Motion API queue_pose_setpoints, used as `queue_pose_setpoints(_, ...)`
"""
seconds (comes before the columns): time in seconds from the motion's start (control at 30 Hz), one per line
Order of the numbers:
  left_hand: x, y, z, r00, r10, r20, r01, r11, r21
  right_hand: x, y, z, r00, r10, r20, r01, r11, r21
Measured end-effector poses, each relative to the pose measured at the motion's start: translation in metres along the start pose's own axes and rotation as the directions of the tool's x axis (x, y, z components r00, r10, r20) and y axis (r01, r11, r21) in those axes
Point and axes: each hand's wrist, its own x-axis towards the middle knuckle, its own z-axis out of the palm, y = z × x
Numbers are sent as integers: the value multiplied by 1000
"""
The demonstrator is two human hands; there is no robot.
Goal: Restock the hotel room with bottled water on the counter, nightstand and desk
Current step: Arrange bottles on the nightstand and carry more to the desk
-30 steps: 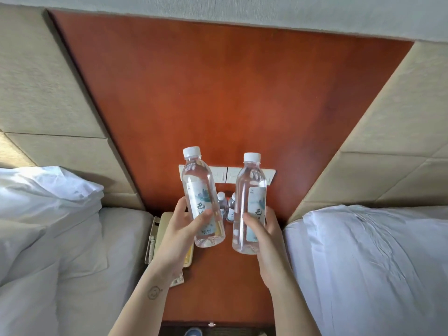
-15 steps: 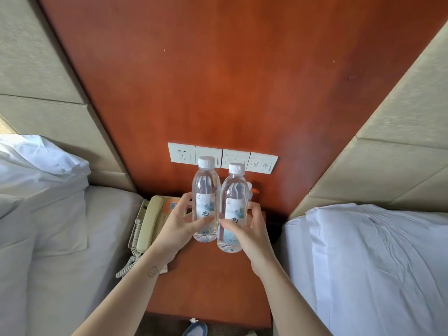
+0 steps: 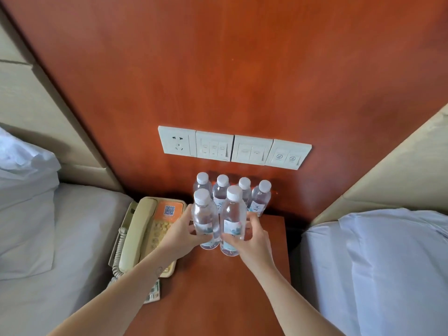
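Observation:
Two clear water bottles with white caps stand side by side on the reddish wooden nightstand (image 3: 218, 287). My left hand (image 3: 180, 235) grips the left bottle (image 3: 204, 215) low on its body. My right hand (image 3: 252, 241) grips the right bottle (image 3: 233, 218) the same way. Their bases are at or just above the nightstand top; I cannot tell which. Behind them, against the wall panel, stand several more water bottles (image 3: 260, 197) in a row, partly hidden by the two in front.
A beige telephone (image 3: 145, 229) with a coiled cord lies on the nightstand's left side, and a remote (image 3: 152, 294) sits under my left forearm. Switch and socket plates (image 3: 232, 147) are on the wall panel above. White beds (image 3: 375, 275) flank the nightstand.
Both hands have lowered the two bottles from in front of the wall switches down to the nightstand, in front of the row standing there. The camera has tilted downward.

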Motion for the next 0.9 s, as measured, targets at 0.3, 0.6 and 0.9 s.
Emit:
queue_pose_setpoints(0.3,54,-59,-4,994,-30,-103,52,974,222,55,36,47,998,58,-17,-58,998,18)
queue_pose_setpoints(0.6,77,-73,-5,998,-7,-68,24,966,257,73,40,67,1000,24,-18,-23,998,57)
queue_pose_setpoints(0.9,72,-74,0,992,27,-123,3,971,239,80,42,80,998,-5,-58,5,1000,0)
